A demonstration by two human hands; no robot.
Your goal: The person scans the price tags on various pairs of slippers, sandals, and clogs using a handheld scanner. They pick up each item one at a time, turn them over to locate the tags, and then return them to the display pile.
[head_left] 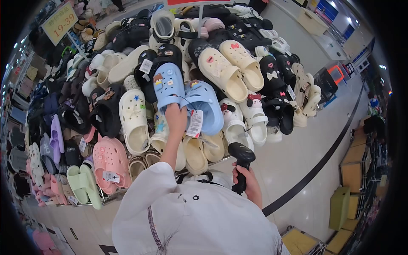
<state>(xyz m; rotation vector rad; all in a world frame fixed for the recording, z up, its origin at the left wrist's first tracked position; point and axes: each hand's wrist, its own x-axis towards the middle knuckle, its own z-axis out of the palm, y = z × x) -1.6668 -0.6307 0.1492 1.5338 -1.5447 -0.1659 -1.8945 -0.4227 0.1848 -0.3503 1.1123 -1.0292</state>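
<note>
My left hand (175, 112) reaches into the opening of a light blue clog (168, 83) and grips it, with the fingers mostly hidden inside. Its mate, a second light blue clog (205, 106), hangs beside it. A white price tag (195, 123) with printed text dangles between the two on a dark loop. In my right hand (248, 182) is a black barcode scanner (241, 155), held upright by its handle near my body. White clogs with character charms (255, 117) lie a little beyond the scanner, and a cream clog with a blue star (134, 121) is left of my left forearm.
The display is heaped with many clogs and slippers, including pink clogs (110, 163) and green slides (83, 183) at its near left edge. A yellow price sign (60, 23) stands at the back left. Boxes and shelving (355, 170) line the right side, across the aisle floor (293, 161).
</note>
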